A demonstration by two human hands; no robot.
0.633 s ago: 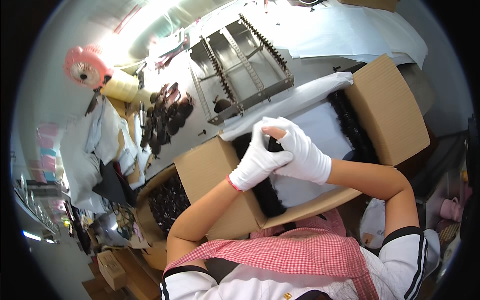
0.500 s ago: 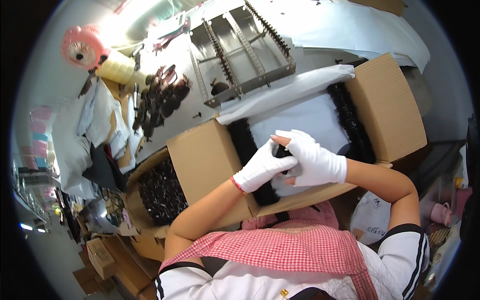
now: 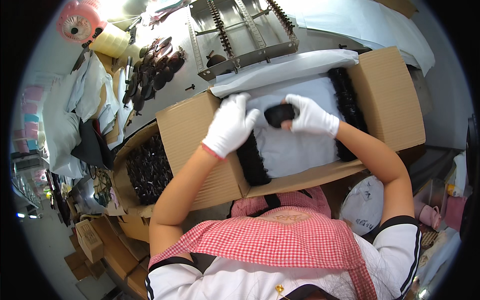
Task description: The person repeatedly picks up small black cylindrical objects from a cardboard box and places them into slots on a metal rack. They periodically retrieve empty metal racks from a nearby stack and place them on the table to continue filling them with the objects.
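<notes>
A dark, rounded piece like a sunglass lens (image 3: 279,115) is pinched in the gloved fingers of my right hand (image 3: 309,116), above the white sheet (image 3: 300,150) inside an open cardboard box (image 3: 192,150). My left hand (image 3: 229,125), also in a white glove and slightly blurred, hovers over the left side of the box. Its thumb stands apart from the fingers and nothing shows between them. Beneath it runs a row of black, tightly packed pieces (image 3: 252,160). A matching black row (image 3: 345,110) lines the right side of the sheet.
Beyond the box stands a metal rack (image 3: 255,65) with toothed rails. Dark lenses (image 3: 157,72) lie heaped on the table to its left, near a pink fan (image 3: 77,22) and a yellow roll (image 3: 110,40). Another carton (image 3: 120,172) at left holds many dark pieces (image 3: 147,170).
My hands, together half a second ago, have parted. The left has moved up and left over the black row; the right holds the dark piece farther forward. The whole view has shifted slightly.
</notes>
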